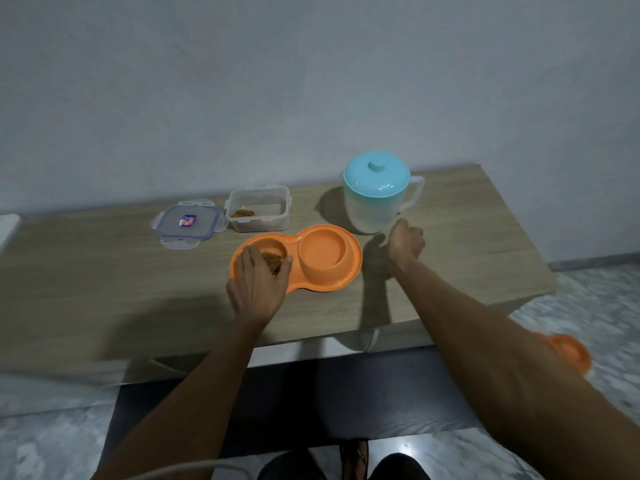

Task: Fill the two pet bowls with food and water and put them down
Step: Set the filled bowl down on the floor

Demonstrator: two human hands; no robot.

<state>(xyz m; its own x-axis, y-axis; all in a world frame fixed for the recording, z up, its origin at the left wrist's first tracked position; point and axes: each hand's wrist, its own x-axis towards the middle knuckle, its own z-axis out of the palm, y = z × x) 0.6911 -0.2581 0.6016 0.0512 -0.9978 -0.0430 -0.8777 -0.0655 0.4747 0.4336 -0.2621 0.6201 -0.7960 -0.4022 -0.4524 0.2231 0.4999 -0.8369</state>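
Note:
An orange double pet bowl [349,268] lies on the wooden table [104,278]. Its left cup holds brown kibble [272,261]; its right cup [322,251] looks dry. My left hand [258,285] rests over the left cup, fingers spread around the kibble and touching the rim. My right hand [407,240] is loosely curled just right of the bowl, close to the base and handle of a clear water jug [372,206] with a turquoise lid. I cannot tell whether it touches the jug.
A clear food container [258,209] with a little kibble stands behind the bowl, its blue-rimmed lid [188,225] lying to the left. Another orange object [571,351] sits on the marble floor at right. A wall runs behind the table.

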